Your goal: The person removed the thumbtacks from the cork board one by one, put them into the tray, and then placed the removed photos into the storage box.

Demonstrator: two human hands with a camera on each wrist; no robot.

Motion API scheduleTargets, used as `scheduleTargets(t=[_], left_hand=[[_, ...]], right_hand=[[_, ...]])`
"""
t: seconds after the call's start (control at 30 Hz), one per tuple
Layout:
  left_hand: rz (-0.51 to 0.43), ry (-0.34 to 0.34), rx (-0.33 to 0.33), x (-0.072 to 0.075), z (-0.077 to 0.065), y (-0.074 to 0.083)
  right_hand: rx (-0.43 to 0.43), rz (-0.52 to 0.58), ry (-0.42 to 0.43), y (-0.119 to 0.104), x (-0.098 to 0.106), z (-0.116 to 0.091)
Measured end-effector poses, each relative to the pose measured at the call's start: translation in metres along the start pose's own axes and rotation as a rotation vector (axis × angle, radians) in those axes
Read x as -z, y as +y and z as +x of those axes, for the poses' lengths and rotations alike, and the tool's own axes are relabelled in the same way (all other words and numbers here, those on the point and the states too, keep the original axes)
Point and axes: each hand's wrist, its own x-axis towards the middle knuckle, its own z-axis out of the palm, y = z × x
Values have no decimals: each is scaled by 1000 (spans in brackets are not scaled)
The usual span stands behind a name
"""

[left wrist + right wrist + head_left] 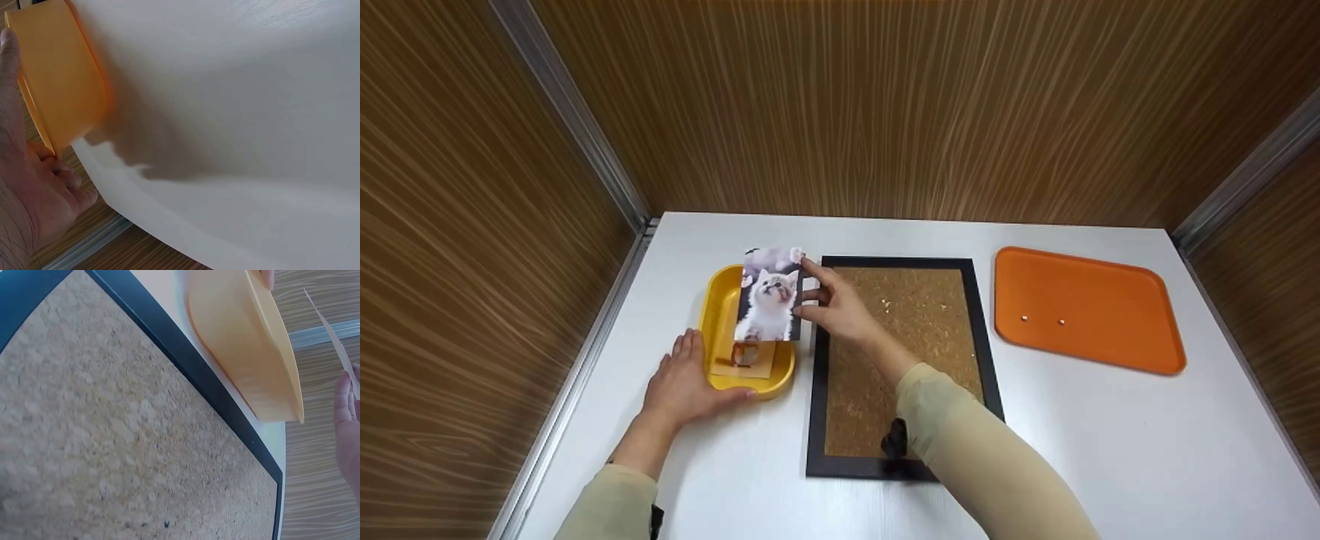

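Note:
My right hand (840,304) pinches the right edge of a photo card (769,300) of a white kitten, raised over a yellow tray (790,375). In the right wrist view the card (336,340) is seen almost edge-on, with my fingers at its lower end. Inside the tray lies another picture card (761,365), its upper part hidden behind the kitten photo. My left hand (684,386) rests against the tray's near left corner, fingers spread along its left side and thumb on the near rim. The left wrist view shows the thumb along the tray's rim (35,107).
A black-framed cork board (859,390) lies right of the yellow tray, partly under my right forearm, with a few small gold pins (886,305) on it. Farther right, an orange tray (1099,307) holds two small shiny pins (1024,319). Wood-grain walls (840,112) enclose the white table.

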Motion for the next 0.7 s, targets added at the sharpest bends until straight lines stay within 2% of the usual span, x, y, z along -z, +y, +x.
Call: scheduleTargets(t=[0.2, 0.43, 0.7], left_hand=[[-8, 1, 1, 0, 0, 1], [-11, 3, 3, -1, 0, 2], [-8, 8, 4, 0, 0, 1]], right_hand=[[-8, 5, 7, 4, -10, 2], [-77, -2, 23, 6, -21, 2], [-70, -24, -7, 15, -26, 1]])
